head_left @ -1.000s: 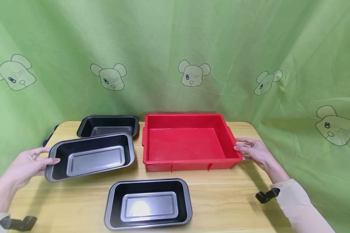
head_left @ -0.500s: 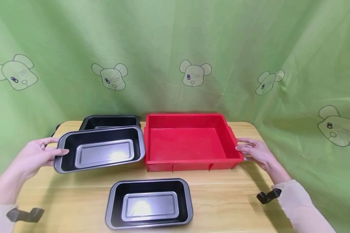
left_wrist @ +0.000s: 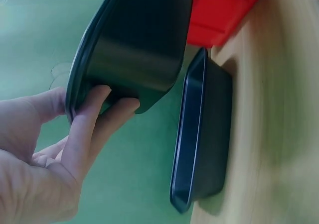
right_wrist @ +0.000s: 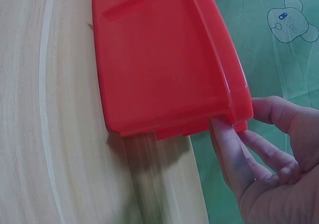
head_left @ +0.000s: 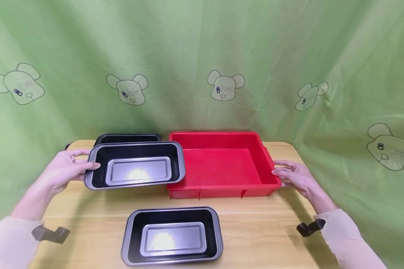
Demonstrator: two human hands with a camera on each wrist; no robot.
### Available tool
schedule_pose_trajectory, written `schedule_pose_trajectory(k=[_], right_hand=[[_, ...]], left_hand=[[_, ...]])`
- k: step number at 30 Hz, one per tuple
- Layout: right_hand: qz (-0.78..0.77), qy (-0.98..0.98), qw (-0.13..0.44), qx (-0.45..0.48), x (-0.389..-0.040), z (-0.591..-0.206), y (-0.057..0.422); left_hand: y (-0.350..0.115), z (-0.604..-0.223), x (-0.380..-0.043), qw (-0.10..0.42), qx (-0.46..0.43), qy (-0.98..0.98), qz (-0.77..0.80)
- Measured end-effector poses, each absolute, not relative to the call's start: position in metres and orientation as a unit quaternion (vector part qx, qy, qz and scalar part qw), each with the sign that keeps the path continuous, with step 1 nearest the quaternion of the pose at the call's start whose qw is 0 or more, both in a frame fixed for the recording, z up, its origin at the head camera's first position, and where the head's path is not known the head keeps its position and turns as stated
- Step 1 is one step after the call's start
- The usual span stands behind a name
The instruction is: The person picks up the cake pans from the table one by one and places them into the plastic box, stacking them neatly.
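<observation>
My left hand (head_left: 65, 170) pinches the left rim of a dark loaf pan (head_left: 138, 160), thumb inside and fingers underneath. The pan is raised above the table, and its right end overlaps the left side of a red plastic bin (head_left: 219, 168) in the head view. From the left wrist, the held pan (left_wrist: 139, 50) shows its outer wall, with two fingertips against it. My right hand (head_left: 296, 178) holds the bin's right rim, thumb on top; the right wrist view shows fingers under the lip of the red bin (right_wrist: 159, 59). Nothing lies inside the bin's visible part.
A second loaf pan (head_left: 173, 239) sits on the wooden table (head_left: 256, 231) at the front. Another pan (head_left: 128, 138) stands at the back left, mostly hidden behind the held one. A green curtain (head_left: 175, 45) hangs behind the table.
My left hand has carried the loaf pan to the right and slightly away, so it now overlaps the bin and covers more of the back pan. My right hand stays at the bin.
</observation>
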State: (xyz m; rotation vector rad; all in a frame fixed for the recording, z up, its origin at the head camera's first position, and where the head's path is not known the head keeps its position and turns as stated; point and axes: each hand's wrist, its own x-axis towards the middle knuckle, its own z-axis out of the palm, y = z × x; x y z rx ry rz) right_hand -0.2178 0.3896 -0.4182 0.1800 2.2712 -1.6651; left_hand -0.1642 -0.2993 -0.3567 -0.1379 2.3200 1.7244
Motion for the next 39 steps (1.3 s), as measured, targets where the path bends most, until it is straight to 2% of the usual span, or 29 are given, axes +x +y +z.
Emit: schedule_pose_trajectory(k=[16, 39], right_hand=[[-0.600, 0.781, 0.165, 0.054, -0.217, -0.419, 0.390], [-0.600, 0.780, 0.167, 0.054, -0.219, -0.420, 0.391]], left_hand=[[-0.235, -0.359, -0.203, 0.122, -0.022, 0.785, 0.608], [-0.150, -0.373, -0.230, 0.114, -0.017, 0.762, 0.637]])
